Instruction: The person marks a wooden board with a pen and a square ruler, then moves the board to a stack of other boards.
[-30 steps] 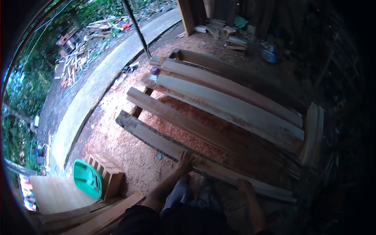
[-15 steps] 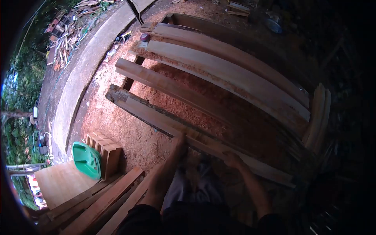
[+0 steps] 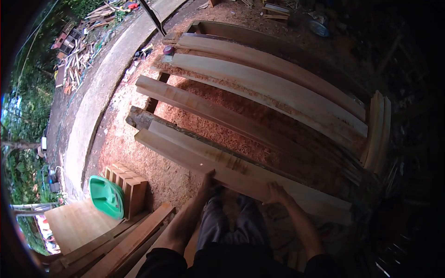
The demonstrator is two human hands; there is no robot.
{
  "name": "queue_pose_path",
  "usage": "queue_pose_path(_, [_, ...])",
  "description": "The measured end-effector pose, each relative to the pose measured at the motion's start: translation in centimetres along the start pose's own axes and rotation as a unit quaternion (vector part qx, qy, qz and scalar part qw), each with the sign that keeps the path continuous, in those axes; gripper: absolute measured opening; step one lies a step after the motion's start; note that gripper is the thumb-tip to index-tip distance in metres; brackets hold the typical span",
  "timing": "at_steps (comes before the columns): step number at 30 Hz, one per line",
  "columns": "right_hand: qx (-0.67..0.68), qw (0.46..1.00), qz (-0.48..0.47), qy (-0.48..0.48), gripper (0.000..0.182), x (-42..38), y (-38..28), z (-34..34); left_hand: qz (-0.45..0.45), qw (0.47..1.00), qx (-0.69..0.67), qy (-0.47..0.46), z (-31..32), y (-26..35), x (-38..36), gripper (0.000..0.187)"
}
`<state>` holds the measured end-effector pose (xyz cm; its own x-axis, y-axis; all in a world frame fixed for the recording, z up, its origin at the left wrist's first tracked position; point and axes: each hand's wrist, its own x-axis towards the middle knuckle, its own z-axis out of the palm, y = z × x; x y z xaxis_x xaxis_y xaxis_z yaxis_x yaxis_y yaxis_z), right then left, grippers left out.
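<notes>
A long wooden board (image 3: 185,156) lies at a slant in front of me, along the near side of another plank (image 3: 211,150). My left hand (image 3: 208,178) is closed on the near edge of the board, left of its middle. Farther right, my right hand (image 3: 276,192) grips the same near edge, its fingers partly over the wood. My legs show just below, between the two hands.
Beyond lie a narrow beam (image 3: 194,101) and wide planks (image 3: 241,74) with sawdust. A red tape measure (image 3: 168,50) sits at their left end. At lower left are a green plastic tub (image 3: 105,197), stacked blocks (image 3: 136,192) and loose timber (image 3: 134,236).
The near board has turned up towards me, so that its broad face shows beside the other plank. Both hands have stayed at its near edge, and the view has shifted slightly.
</notes>
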<state>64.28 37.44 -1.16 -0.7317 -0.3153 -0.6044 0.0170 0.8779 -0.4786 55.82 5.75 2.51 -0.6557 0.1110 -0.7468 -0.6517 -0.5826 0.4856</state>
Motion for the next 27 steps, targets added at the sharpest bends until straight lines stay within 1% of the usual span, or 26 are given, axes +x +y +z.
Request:
queue_pose_path(1, [-0.004,1.000,0.001,-0.016,0.111,-0.1,0.0,-0.2,0.006,1.000,-0.003,0.001,-0.4,-0.3,0.0,0.051])
queue_pose_path(3, [-0.022,0.999,-0.014,-0.031,0.111,-0.2,-0.6,-1.2,0.003,0.997,-0.067,-0.031,-1.8,-0.8,0.7,0.059])
queue_pose_path(4, [-0.037,0.999,-0.014,-0.012,0.110,-0.6,-1.1,-1.5,0.020,0.997,-0.076,-0.029,-2.9,-1.6,1.6,0.059])
queue_pose_path(6, [-0.066,0.997,-0.030,0.013,0.109,-0.9,-2.1,-1.7,0.077,0.995,-0.058,-0.017,-4.5,-2.7,3.8,0.067])
queue_pose_path(7, [-0.040,0.998,-0.041,0.041,0.107,-1.2,-2.3,-1.4,0.095,0.993,-0.068,-0.016,-3.8,-1.6,2.7,0.067])
queue_pose_path(8, [-0.014,0.996,-0.052,0.069,0.105,-1.1,-2.8,-1.4,0.090,0.994,-0.064,-0.015,-2.4,-0.1,0.7,0.069])
queue_pose_path(9, [-0.028,0.995,-0.068,0.074,0.105,-1.1,-4.2,-1.8,0.084,0.995,-0.060,-0.015,-1.5,1.2,-0.5,0.071])
queue_pose_path(10, [-0.048,0.995,-0.033,0.083,0.105,-1.2,-5.8,-1.9,0.102,0.992,-0.070,-0.017,-2.3,1.0,0.9,0.071])
queue_pose_path(11, [-0.068,0.993,0.003,0.093,0.105,-1.2,-8.0,-2.3,0.162,0.982,-0.092,0.027,-4.2,0.0,3.6,0.072])
queue_pose_path(12, [-0.079,0.992,-0.011,0.101,0.105,-1.0,-10.0,-2.3,0.219,0.966,-0.114,0.070,-5.4,0.5,5.2,0.073])
queue_pose_path(13, [-0.087,0.991,0.010,0.101,0.107,-0.9,-12.0,-2.2,0.215,0.955,-0.196,0.057,-3.0,3.8,1.3,0.071])
queue_pose_path(14, [-0.095,0.990,0.035,0.101,0.109,-0.8,-14.1,-2.3,0.208,0.942,-0.241,0.108,-1.7,6.9,-1.4,0.070])
queue_pose_path(15, [-0.105,0.988,0.027,0.110,0.109,-0.9,-16.7,-2.6,0.198,0.924,-0.287,0.157,-1.8,9.0,-2.5,0.069])
queue_pose_path(16, [-0.122,0.984,0.024,0.127,0.107,-1.1,-19.5,-2.5,0.206,0.920,-0.296,0.151,-2.9,10.7,-2.9,0.069])
queue_pose_path(18, [-0.146,0.979,0.011,0.141,0.104,-0.5,-23.8,-0.9,0.249,0.892,-0.287,0.244,-6.7,13.3,-2.7,0.063])
queue_pose_path(19, [-0.127,0.973,-0.028,0.192,0.102,0.1,-25.3,0.5,0.254,0.887,-0.297,0.244,-9.2,14.2,-2.2,0.063])
queue_pose_path(20, [-0.105,0.962,-0.069,0.244,0.099,0.9,-26.6,1.6,0.248,0.890,-0.272,0.269,-11.9,15.4,-2.0,0.061])
queue_pose_path(21, [-0.112,0.959,-0.083,0.247,0.099,2.1,-27.7,2.6,0.244,0.890,-0.249,0.294,-14.0,17.1,-2.1,0.058])
queue_pose_path(22, [-0.103,0.955,-0.118,0.251,0.103,3.5,-28.5,4.1,0.257,0.882,-0.260,0.296,-15.5,18.9,-3.1,0.058])
queue_pose_path(24, [-0.079,0.945,-0.194,0.250,0.110,6.6,-30.4,7.5,0.327,0.863,-0.260,0.284,-18.6,22.7,-6.6,0.056])
queue_pose_path(25, [-0.064,0.939,-0.230,0.246,0.114,8.0,-31.5,9.2,0.340,0.853,-0.266,0.293,-20.1,24.4,-8.7,0.056])
queue_pose_path(26, [-0.048,0.932,-0.266,0.242,0.117,9.2,-33.2,10.0,0.337,0.852,-0.242,0.320,-20.9,26.4,-11.4,0.056])
queue_pose_path(27, [-0.049,0.927,-0.285,0.238,0.117,10.4,-35.5,10.2,0.335,0.848,-0.219,0.347,-22.2,28.1,-13.2,0.056])
